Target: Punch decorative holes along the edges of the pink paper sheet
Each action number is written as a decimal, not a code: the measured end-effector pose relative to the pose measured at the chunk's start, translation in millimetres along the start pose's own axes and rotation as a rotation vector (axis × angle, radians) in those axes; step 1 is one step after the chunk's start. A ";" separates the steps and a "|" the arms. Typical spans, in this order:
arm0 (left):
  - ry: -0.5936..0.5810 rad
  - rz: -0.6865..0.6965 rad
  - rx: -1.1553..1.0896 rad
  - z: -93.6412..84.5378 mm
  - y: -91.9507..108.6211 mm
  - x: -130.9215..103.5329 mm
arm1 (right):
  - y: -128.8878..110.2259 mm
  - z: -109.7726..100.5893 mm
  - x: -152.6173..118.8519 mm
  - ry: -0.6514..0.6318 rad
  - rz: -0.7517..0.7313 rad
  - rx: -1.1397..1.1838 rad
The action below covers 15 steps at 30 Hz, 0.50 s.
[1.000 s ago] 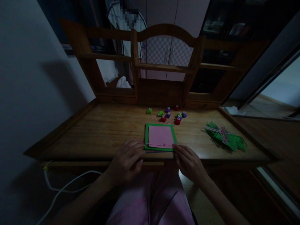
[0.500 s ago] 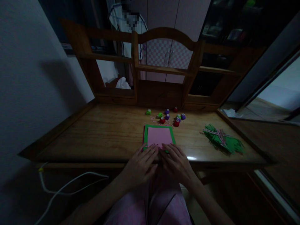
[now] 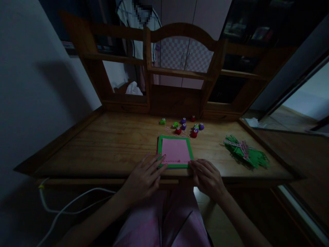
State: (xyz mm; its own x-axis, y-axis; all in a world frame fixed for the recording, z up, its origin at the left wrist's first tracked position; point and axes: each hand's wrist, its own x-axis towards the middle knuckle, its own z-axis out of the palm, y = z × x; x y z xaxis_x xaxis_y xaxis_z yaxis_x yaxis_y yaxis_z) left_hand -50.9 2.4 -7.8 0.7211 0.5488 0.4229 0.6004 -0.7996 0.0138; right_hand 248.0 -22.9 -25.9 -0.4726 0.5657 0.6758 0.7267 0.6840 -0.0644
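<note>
While the left hand [image 3: 144, 176] is resting spread fingers at its 7 o'clock, the pink sheet [image 3: 175, 149] is lying on the green sheet [image 3: 159, 144].
At 5 o'clock the right hand [image 3: 208, 176] is touching the green sheet, fingers bunched; whether they are pinching, I cannot tell. Small coloured pieces [image 3: 178, 130] are sitting around 12 o'clock; a green-and-pink pile [image 3: 254, 156] is lying at 3 o'clock.

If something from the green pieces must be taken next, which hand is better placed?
Probably the right hand: it is at the green sheet's lower right corner, on the same side as the green pieces. The left hand is at the lower left corner, farther away.
</note>
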 end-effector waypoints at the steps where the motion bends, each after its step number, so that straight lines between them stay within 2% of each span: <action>1: 0.004 0.001 0.000 -1.1 -2.1 -1.9 | 1.8 -1.0 -1.9 0.003 0.006 0.005; 9: -0.005 -0.015 -0.006 -3.1 -10.9 -13.0 | 3.9 -1.1 -8.4 0.011 0.011 0.000; 15: 0.085 -0.074 -0.036 -9.7 -9.7 -13.4 | 0.1 -0.5 -12.7 0.006 0.043 0.004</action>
State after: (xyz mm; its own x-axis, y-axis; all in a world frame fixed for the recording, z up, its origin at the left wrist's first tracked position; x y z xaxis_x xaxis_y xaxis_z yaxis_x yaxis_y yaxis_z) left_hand -69.7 0.4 -4.9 0.6425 0.5848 0.4951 0.6367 -0.7670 0.0798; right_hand 254.3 -30.2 -34.1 -0.4377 0.5917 0.6770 0.7443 0.6609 -0.0964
